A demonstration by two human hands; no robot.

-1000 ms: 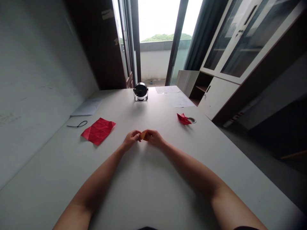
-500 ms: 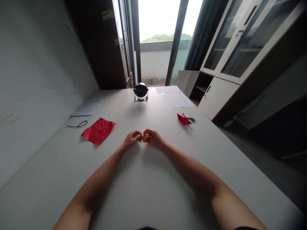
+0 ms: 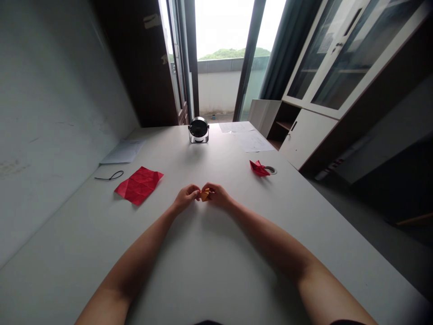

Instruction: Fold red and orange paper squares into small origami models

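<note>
Between my two hands is a small piece of folded orange paper (image 3: 204, 195), just above the middle of the white table (image 3: 209, 253). My left hand (image 3: 186, 197) pinches its left end between thumb and fingers. On the other side, my right hand (image 3: 217, 194) grips the right end, and its fingers hide part of the folds. To the left lies a creased square of red paper (image 3: 139, 185), spread out flat. A folded red paper boat (image 3: 259, 168) rests to the right, touching or very near a pale ring (image 3: 271, 170) that looks like a tape roll.
A round black device on a metal stand (image 3: 199, 129) is at the table's far end. White sheets (image 3: 255, 141) lie at the back right, more papers (image 3: 123, 151) at the back left. A black cable tie loop (image 3: 111, 176) is near the wall. A cabinet (image 3: 311, 131) stands on the right.
The orange paper has tilted slightly between my fingers, and its visible face differs a little. Both hands stay in almost the same place; everything else is still.
</note>
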